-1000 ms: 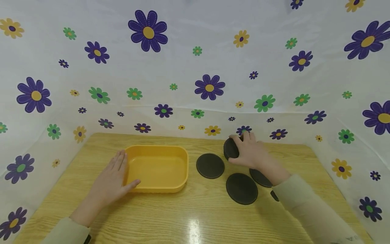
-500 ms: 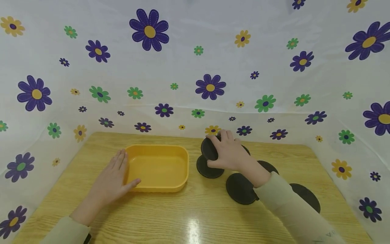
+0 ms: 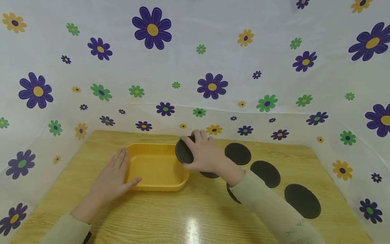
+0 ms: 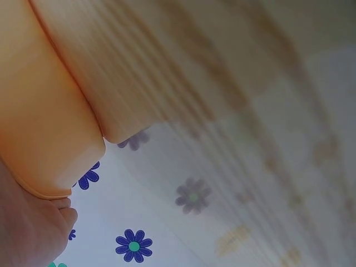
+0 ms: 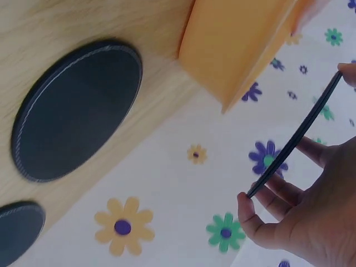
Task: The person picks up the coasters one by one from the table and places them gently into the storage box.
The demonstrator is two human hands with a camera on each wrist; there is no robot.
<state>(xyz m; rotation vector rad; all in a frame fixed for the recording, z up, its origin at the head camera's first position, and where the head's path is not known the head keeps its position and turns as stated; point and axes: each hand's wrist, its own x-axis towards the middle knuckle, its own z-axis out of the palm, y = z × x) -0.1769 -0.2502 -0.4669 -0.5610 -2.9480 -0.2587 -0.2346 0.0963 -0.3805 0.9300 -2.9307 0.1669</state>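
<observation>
A yellow rectangular tray (image 3: 156, 187) stands on the table. My left hand (image 3: 108, 183) rests against its left side, fingers extended and thumb over the front rim. In the left wrist view, part of that hand (image 4: 33, 233) touches the tray's edge. My right hand (image 3: 207, 154) holds a round black coaster (image 3: 183, 151) by its edge, tilted, above the tray's right rim. The right wrist view shows this coaster (image 5: 297, 136) edge-on, pinched between thumb and fingers.
Several more black coasters lie to the right, including a back one (image 3: 237, 153), a middle one (image 3: 265, 173) and a right one (image 3: 303, 200). Two others are partly hidden under my right arm. A flowered white cloth (image 3: 182, 67) encloses the wooden table (image 3: 152, 217).
My right hand has carried the coaster leftward from the back-right coasters to the tray's right rim. My left hand has stayed at the tray.
</observation>
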